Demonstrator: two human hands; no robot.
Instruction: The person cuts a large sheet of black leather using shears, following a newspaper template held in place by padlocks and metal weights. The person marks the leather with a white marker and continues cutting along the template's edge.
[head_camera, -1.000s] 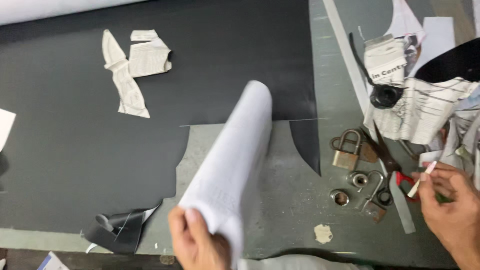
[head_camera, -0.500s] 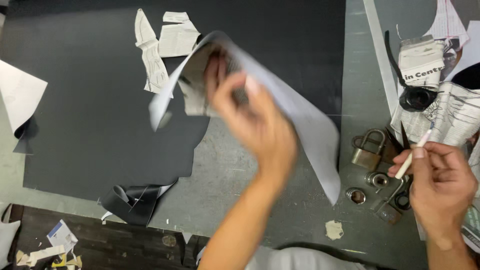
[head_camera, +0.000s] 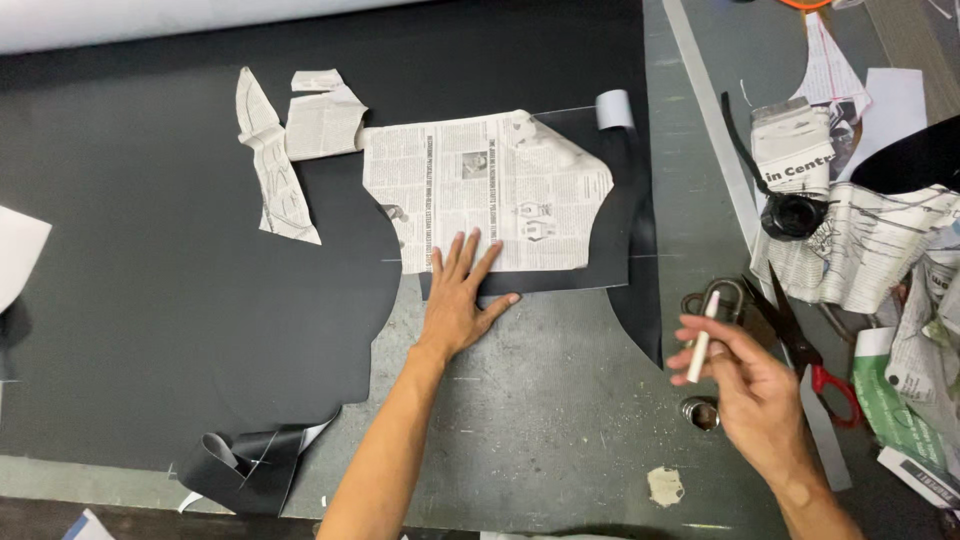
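Across the bench, a wide black sheet (head_camera: 180, 250) spreads away from the left hand (head_camera: 462, 300), its near edge cut into curves. Just beyond that hand's fingertips lies a newspaper pattern (head_camera: 490, 190) on a smaller black piece (head_camera: 610, 250). Judging by the layout, tracing well calls for firm, flat pressure so the paper cannot creep, with the chalk run close along its edge. Left hand: fully open, 5 fingers splayed, palm down, pressing the pattern's near edge and gripping nothing. Right hand (head_camera: 745, 385), well to the side of the pattern, is closed in a pinch on 1 white chalk stick (head_camera: 702, 335), held upright above a padlock (head_camera: 722, 300). Red-handled scissors (head_camera: 810, 350) lie just beyond it.
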